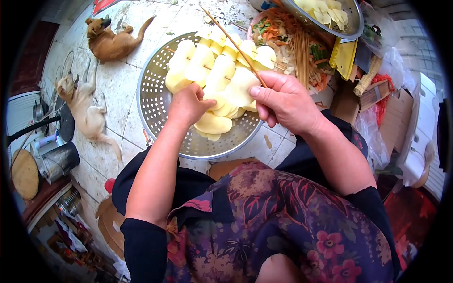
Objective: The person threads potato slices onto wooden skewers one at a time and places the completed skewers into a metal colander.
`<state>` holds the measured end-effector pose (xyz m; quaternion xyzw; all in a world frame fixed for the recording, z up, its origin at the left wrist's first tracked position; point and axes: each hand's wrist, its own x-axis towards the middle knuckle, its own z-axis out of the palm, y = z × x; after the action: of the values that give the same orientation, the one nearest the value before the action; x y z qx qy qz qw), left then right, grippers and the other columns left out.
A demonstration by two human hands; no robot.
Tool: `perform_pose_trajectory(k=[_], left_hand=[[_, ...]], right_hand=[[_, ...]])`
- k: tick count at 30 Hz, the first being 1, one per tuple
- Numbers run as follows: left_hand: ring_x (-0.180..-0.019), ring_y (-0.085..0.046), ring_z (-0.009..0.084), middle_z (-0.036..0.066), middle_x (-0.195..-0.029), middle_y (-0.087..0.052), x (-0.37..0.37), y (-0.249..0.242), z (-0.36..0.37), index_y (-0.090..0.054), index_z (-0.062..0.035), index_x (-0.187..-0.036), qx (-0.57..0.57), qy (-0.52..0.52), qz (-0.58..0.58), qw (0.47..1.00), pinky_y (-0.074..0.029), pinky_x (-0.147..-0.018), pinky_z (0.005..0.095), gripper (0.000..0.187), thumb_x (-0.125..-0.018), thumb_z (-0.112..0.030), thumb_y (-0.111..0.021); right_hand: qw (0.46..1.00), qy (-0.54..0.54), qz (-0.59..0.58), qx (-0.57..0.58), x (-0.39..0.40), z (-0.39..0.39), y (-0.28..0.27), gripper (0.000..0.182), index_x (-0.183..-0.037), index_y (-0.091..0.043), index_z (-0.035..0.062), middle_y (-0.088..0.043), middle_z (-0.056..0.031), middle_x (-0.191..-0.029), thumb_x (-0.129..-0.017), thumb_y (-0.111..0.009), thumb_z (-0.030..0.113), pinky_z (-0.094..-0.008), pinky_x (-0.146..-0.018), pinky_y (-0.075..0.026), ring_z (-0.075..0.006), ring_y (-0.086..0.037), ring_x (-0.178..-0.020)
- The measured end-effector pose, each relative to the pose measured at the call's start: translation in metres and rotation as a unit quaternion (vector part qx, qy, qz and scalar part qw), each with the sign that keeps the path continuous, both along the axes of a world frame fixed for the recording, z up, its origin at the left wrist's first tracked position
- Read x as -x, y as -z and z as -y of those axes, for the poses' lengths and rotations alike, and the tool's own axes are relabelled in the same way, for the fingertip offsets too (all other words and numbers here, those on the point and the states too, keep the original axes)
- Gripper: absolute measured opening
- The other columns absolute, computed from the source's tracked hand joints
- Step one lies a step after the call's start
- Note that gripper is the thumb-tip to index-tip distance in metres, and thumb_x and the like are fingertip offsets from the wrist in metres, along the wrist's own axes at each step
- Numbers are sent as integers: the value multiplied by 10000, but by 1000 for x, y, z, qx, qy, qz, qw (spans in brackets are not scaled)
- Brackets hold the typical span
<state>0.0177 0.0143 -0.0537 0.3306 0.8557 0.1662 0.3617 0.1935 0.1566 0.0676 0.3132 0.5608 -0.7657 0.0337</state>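
Note:
A metal colander (152, 111) on the floor holds pale yellow potato slices (212, 123), several of them threaded on wooden sticks and laid across the pile. My left hand (188, 104) is at the near left of the pile, thumb and fingers closed on a potato slice that they partly cover. Between the thumb and fingers of my right hand (285, 100) is a thin wooden skewer (231, 40). It slants up and to the left over the slices, with no slice visible on it.
Two dogs, one brown (111, 40) and one cream (86, 106), lie on the tiles at the left. Bare skewers (302, 59) rest on vegetable scraps (271, 30) beyond the colander. A second colander (356, 26) of slices stands far right, near boxes and plastic bags.

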Motion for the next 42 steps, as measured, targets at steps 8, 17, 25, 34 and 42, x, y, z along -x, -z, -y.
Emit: perform_pose_trajectory(k=[8, 17, 25, 34, 42], left_hand=[[-725, -619, 168, 71, -779, -646, 16, -1, -2, -558, -56, -784, -56, -130, 186, 972, -490, -622, 295, 195, -731, -137, -728], [-800, -627, 137, 48, -944, -654, 24, -41, -8, -591, -51, -1059, -250, -333, 330, 847, -518, -697, 289, 277, -789, -41, -651], [-910, -616, 180, 76, -1070, -612, -9, -16, -20, -570, -46, -1095, -180, -201, 328, 905, -520, -741, 329, 307, -821, -161, -647], [-936, -596, 216, 94, -1034, -621, -26, 26, -25, -583, -60, -1081, -218, 82, -11, 972, -481, -799, 333, 315, -824, -232, -643], [-950, -596, 222, 84, -1027, -629, -31, -17, -41, -599, -79, -1081, -243, 147, -38, 958, -479, -808, 333, 300, -831, -240, -634]], right_hand=[[1000, -5, -1, 5, -4, -2, 1, 169, -914, -581, 38, -522, 25, -601, -941, -503, 185, -181, -429, -378, -39, -456, -463], [1000, -14, 5, -4, -4, 0, 3, 178, -883, -571, 38, -523, 23, -600, -939, -512, 197, -183, -430, -390, -38, -463, -464], [1000, -16, -3, 4, -3, 0, -1, 182, -895, -579, 36, -524, 19, -601, -937, -513, 201, -182, -429, -385, -40, -460, -462], [1000, -9, -2, 4, -8, -3, -1, 172, -888, -580, 35, -532, 15, -599, -929, -508, 185, -184, -426, -382, -43, -463, -457], [1000, -10, -7, 6, -8, -4, -3, 173, -912, -587, 36, -532, 16, -599, -927, -504, 187, -189, -434, -385, -44, -463, -460]])
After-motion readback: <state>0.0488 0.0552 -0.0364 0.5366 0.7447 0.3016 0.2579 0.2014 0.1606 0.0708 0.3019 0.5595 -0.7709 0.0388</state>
